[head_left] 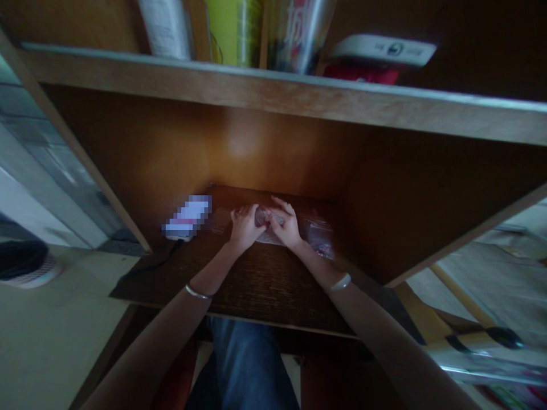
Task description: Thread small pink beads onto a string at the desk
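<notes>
My left hand (245,228) and my right hand (287,223) meet over the middle of a dark wooden desk (231,290). Together they pinch a clear plastic bag (316,234), which lies flat on the desk and extends to either side of them. A small transparent item (262,216) shows between my fingers, partly hidden by them. Its exact kind is hard to tell. A silver bangle (198,292) circles my left wrist, and another (339,283) circles my right.
Left of my hands lies a flat device with a pixelated face (187,217), trailing a black cable (158,263). A wooden shelf board (273,97) runs overhead, holding upright books and bottles. My jeans-clad legs (243,364) show below the desk's front edge.
</notes>
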### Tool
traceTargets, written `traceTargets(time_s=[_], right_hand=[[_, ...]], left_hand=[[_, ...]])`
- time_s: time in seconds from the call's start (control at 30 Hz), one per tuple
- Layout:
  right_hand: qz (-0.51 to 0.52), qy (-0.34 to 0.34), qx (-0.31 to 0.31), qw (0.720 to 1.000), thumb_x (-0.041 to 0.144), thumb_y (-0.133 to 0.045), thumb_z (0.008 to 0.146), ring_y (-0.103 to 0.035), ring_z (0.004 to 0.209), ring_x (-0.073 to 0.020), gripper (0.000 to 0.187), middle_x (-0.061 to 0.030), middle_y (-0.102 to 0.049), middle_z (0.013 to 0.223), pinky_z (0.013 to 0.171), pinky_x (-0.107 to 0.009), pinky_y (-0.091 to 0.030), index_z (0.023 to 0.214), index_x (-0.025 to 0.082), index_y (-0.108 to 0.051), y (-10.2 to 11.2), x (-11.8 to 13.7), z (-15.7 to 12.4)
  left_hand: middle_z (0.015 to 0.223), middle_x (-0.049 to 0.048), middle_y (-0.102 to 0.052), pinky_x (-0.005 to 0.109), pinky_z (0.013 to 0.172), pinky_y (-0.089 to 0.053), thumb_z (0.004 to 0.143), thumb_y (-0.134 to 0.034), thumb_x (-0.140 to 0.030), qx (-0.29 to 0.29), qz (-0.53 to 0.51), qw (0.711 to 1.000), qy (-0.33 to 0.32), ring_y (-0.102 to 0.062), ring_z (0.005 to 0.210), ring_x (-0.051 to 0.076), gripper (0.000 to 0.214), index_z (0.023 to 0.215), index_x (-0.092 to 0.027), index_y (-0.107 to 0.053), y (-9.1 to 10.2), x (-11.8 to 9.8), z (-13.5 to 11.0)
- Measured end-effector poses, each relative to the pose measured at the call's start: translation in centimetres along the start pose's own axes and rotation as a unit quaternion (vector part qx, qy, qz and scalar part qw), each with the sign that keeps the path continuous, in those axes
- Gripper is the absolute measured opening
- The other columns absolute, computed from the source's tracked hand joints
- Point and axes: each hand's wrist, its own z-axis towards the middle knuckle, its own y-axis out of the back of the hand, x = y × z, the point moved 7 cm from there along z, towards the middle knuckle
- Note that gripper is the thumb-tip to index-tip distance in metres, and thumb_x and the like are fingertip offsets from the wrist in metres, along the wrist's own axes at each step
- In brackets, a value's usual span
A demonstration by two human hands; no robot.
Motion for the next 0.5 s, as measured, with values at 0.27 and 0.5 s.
traceTargets(time_s=[0.27,0.5], right_hand=[[-0.123,-0.173,0.158,0.964,0.042,-0.059,0.081,-0.04,0.128,-0.0342,0.048,-0.0116,-0.04,0.144,0.1,-0.054,-0.036,0.126,0.025,-0.055,-2.6,-3.7,-0.9],[-0.146,-0.19,0.192,0.952,0.035,-0.05,0.088,-0.039,0.13,-0.0335,0.034,-0.0109,-0.042,0.143,0.1,-0.058,-0.033,0.12,0.029,-0.061,-2.2,-3.7,-1.1]], left_hand=[[0.108,0.0041,-0.068,0.044,0.097,-0.028,0.079,-0.063,-0.041,-0.054,-0.04,0.997,0.038,-0.056,0.109,0.027,0.031,0.104,-0.025,-0.055,0.5,0.9,0.1],[0.109,0.0027,-0.068,0.045,0.099,-0.027,0.078,-0.065,-0.041,-0.059,-0.049,0.996,0.043,-0.057,0.109,0.026,0.033,0.105,-0.026,-0.055,0.5,1.1,0.1]])
